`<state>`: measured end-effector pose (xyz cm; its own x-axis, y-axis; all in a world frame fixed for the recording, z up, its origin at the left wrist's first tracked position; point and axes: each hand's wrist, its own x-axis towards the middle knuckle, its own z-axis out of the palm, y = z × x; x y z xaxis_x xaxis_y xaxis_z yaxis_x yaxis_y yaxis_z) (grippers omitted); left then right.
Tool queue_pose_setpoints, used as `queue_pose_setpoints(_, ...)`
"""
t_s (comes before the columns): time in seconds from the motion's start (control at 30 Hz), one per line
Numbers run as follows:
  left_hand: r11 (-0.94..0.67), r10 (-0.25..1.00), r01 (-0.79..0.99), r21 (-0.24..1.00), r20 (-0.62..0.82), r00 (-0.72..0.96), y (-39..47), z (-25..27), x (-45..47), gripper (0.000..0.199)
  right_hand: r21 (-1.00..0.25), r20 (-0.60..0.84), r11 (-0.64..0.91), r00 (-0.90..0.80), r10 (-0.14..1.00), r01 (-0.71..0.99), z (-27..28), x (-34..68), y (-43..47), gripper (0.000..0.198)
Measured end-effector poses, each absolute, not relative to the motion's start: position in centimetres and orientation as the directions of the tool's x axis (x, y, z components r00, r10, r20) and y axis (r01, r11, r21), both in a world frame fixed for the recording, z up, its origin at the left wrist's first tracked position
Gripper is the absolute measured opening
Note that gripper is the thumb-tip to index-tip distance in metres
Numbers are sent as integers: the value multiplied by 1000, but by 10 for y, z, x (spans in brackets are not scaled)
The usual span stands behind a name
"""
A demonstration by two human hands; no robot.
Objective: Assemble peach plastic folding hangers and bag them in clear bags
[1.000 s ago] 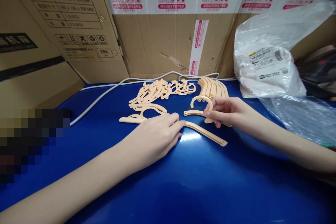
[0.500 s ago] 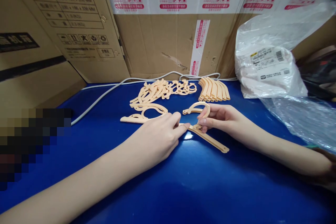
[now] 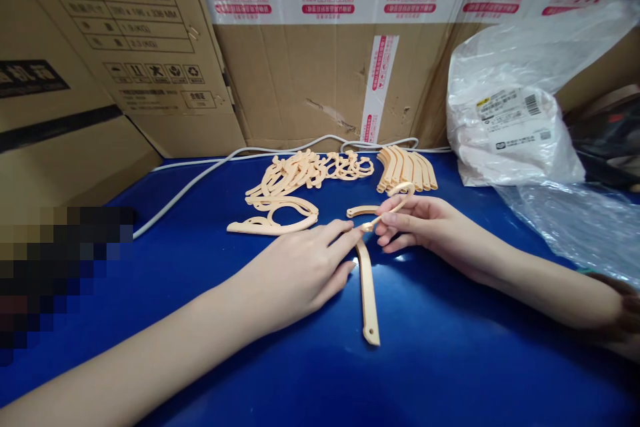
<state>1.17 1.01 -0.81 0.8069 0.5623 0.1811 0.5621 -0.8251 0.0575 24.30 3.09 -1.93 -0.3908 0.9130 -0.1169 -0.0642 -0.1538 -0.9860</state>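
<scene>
A beige hanger hook [image 3: 411, 191] with a curled end is pinched in my right hand [image 3: 420, 223], its stem pointing down and left. My left hand [image 3: 313, 263] has its index fingertip at the hook's lower end. Between that finger and the thumb is the top of a curved beige hanger arm [image 3: 369, 297], which points toward me and has a hole at its near end. How the hook and arm meet is hidden by my fingers. Another hanger arm [image 3: 363, 211] lies just behind my hands. Left of them lies a folded beige hanger [image 3: 265, 229].
Behind lies a pile of beige hooks [image 3: 295, 173], beside a neat row of hanger arms [image 3: 406, 168]. A white cable [image 3: 190, 183] runs along the back of the blue tabletop [image 3: 320, 373]. Cardboard boxes [image 3: 300, 80] stand behind, and a white plastic bag [image 3: 515, 133] sits at right.
The hanger arm has swung from pointing right to pointing toward me. My right hand has tilted the hook up and to the right, and its lower end has come off the arm's middle.
</scene>
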Motion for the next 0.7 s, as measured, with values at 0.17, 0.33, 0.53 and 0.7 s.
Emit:
queue_pose_setpoints(0.17,-783,617,591,194,124,777,10,-4,10,35,-978,-154,-195,-377,913,-75,-19,243,32,20)
queue_pose_setpoints(0.33,-794,601,570,211,137,787,11,-3,8,24,-971,-205,-237,-393,897,-34,-17,244,33,24)
queue_pose_setpoints(0.53,-791,599,609,63,286,748,9,0,8,18,-976,-205,-217,-374,904,10,-17,245,32,27)
queue_pose_setpoints(0.7,-718,642,694,-49,338,688,9,-1,8,29,-982,-185,-181,-394,900,49,-18,245,33,28)
